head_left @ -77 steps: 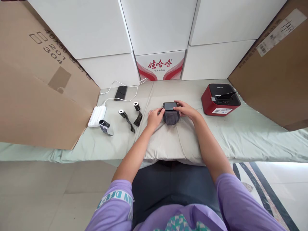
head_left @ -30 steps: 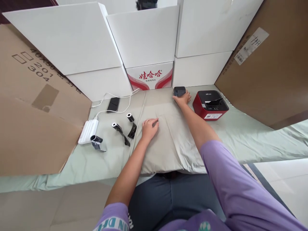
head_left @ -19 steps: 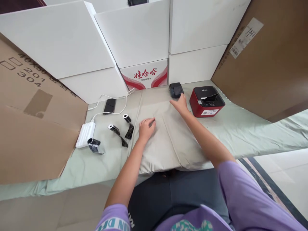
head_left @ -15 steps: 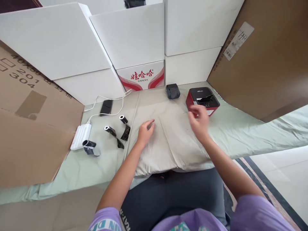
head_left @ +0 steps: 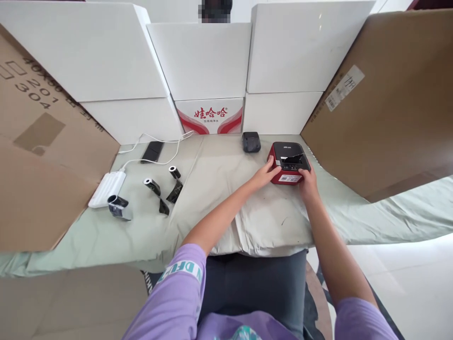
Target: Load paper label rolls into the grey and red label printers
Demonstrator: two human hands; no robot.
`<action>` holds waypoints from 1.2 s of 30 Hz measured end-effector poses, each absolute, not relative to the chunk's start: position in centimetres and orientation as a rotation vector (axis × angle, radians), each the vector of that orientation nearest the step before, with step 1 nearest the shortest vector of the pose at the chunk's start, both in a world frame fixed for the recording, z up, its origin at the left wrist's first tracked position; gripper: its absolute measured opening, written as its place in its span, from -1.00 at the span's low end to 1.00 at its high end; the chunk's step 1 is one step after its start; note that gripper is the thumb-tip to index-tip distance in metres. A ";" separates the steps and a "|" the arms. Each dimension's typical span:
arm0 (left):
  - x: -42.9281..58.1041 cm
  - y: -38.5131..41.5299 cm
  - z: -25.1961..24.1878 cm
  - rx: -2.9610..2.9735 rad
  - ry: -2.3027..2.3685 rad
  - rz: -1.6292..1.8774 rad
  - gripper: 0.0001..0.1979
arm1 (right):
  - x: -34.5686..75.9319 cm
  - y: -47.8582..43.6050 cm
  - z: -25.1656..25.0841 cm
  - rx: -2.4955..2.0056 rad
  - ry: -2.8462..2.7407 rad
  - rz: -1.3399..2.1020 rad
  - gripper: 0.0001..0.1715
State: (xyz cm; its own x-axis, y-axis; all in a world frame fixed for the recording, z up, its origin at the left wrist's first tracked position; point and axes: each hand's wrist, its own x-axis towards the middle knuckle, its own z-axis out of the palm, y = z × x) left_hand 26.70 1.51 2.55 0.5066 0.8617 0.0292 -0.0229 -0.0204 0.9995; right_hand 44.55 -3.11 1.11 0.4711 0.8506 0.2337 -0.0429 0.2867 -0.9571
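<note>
A red-and-black device [head_left: 288, 165] is being held.
Its opposite sides are being clasped by the fingers of the left hand [head_left: 264, 177] and right hand [head_left: 309, 185], just right of a smaller black device [head_left: 251, 142].

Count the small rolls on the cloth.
3: one roll beside the white block, a second roll to its right, a third roll farther right and back. Boxes may hide more.

We wear a light purple short-sleeved shirt [head_left: 271, 327]. Its left sleeve [head_left: 169, 302] carries a white band [head_left: 190, 267] with teal capital lettering, of which we read "DFU". The right sleeve [head_left: 361, 322] shows purple fabric. We note a teal patterned print [head_left: 244, 334] at the shirt front. Our trousers [head_left: 255, 288] are dark blue-grey.
</note>
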 end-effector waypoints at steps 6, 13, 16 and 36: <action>19.5 -1.2 2.5 1.424 0.694 0.990 0.03 | 38.5 -6.3 3.4 -1.112 -1.102 0.682 -0.08; 4.6 -7.8 4.2 1.452 0.904 1.131 0.01 | 25.4 -9.2 4.9 -1.052 -1.417 0.797 0.21; 0.7 -9.7 4.4 1.441 0.989 1.116 -0.03 | 21.7 -9.4 4.0 -1.064 -1.447 0.863 0.29; -0.4 -5.7 2.4 0.882 1.113 1.255 -0.37 | 21.3 -5.7 2.0 -1.090 -1.032 1.244 0.09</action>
State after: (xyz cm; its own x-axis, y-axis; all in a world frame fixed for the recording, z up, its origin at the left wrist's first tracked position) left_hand -0.41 -5.71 2.42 -0.0326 0.9881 -0.1504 -0.2676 0.1364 0.9538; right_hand 21.25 -5.69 2.01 0.0582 0.9983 0.0030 -0.1876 0.0139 -0.9821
